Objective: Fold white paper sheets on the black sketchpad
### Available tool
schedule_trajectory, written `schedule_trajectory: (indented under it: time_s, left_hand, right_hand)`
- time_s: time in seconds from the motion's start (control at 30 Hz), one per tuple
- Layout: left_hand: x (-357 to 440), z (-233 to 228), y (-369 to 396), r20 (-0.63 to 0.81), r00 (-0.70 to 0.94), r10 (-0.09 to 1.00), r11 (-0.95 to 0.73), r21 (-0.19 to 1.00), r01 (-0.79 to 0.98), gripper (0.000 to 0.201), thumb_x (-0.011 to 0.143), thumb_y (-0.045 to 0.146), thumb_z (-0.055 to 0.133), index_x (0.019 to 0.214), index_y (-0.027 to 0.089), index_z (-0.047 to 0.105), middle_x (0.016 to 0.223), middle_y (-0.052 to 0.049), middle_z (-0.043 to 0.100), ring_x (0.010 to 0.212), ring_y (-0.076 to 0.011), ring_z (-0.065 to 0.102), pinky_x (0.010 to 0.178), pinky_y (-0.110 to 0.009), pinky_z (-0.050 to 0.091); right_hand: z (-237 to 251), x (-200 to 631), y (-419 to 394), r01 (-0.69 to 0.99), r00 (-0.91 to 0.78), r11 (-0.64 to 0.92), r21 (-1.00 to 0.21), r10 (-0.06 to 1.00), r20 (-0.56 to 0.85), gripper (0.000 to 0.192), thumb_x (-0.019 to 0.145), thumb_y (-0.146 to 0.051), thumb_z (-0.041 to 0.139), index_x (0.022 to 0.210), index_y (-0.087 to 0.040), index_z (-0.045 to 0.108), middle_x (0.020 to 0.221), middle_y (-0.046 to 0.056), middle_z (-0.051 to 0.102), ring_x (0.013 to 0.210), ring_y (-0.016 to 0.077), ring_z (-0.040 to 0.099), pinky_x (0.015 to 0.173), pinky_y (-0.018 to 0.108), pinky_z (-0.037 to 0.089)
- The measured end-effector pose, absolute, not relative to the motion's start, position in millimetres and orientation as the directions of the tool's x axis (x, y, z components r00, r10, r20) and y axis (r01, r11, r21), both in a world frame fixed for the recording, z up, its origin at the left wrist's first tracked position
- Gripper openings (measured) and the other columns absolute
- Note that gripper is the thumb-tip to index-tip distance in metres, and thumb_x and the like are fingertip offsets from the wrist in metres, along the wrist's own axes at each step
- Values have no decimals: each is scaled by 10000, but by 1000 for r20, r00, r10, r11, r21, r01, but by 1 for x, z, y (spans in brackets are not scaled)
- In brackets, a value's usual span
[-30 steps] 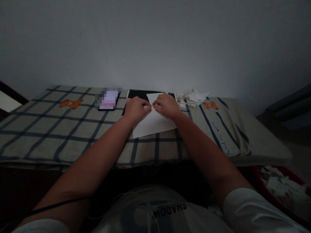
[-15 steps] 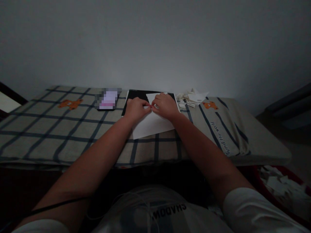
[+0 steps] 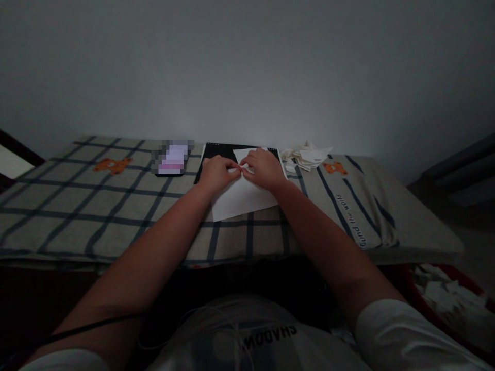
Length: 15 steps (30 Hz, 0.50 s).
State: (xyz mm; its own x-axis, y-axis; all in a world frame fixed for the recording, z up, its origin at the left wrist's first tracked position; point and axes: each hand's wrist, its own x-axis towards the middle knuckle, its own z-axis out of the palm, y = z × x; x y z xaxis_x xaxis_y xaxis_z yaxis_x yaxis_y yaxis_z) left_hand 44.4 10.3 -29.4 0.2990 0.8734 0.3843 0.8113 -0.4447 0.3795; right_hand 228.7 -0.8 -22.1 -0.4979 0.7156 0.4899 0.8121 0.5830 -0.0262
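Note:
A white sheet of paper (image 3: 240, 198) lies on a checked cloth, partly over a black mat (image 3: 216, 150). My left hand (image 3: 214, 174) and my right hand (image 3: 263, 169) rest side by side on the sheet's far part. Thumb and forefinger tips of both hands meet at one spot and pinch the paper there. The sheet's far corner pokes out above my right hand's fingers.
A phone with a lit screen (image 3: 171, 157) lies left of the mat. A heap of folded white paper pieces (image 3: 306, 155) sits to the right. The checked cloth (image 3: 77, 201) covers the table. A red bin holding paper scraps (image 3: 441, 296) stands at lower right.
My right hand shifted slightly left on the sheet, and both hands' fingertips closed in together on the paper. The sheet stays where it was.

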Motion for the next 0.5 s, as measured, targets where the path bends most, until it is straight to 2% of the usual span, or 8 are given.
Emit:
schedule_trajectory:
  time_s: [0.2,0.3,0.4,0.5]
  left_hand:
    - [46,-27,7,373,306,876,-451,405,795,286,815,418,649,958,247,827,985,-74,800,981,-291,696,961,-452,458]
    - [46,-27,7,365,304,880,-448,422,788,282,813,409,645,953,245,826,978,-68,799,962,-285,697,954,-450,467]
    - [46,-26,7,362,299,883,-441,421,793,264,815,394,644,939,249,826,964,-61,800,928,-270,696,933,-431,476]
    - [46,-27,8,370,300,879,-446,419,791,264,819,392,642,938,247,829,928,-65,798,887,-262,695,911,-423,478]
  right_hand:
    - [-16,227,-6,815,-545,573,86,708,450,250,961,-247,534,1013,-140,754,1038,138,707,1026,274,533,834,391,337]
    - [-16,224,-7,814,-551,571,102,705,447,251,960,-238,524,998,-134,750,1030,149,700,1029,282,529,820,396,334]
    - [-19,222,-6,824,-519,565,50,716,467,229,942,-227,534,985,-143,742,1020,139,697,1022,278,530,817,389,340]
    - [-24,221,-3,836,-448,545,-61,743,498,194,918,-224,551,937,-161,734,976,110,692,975,253,539,815,369,353]
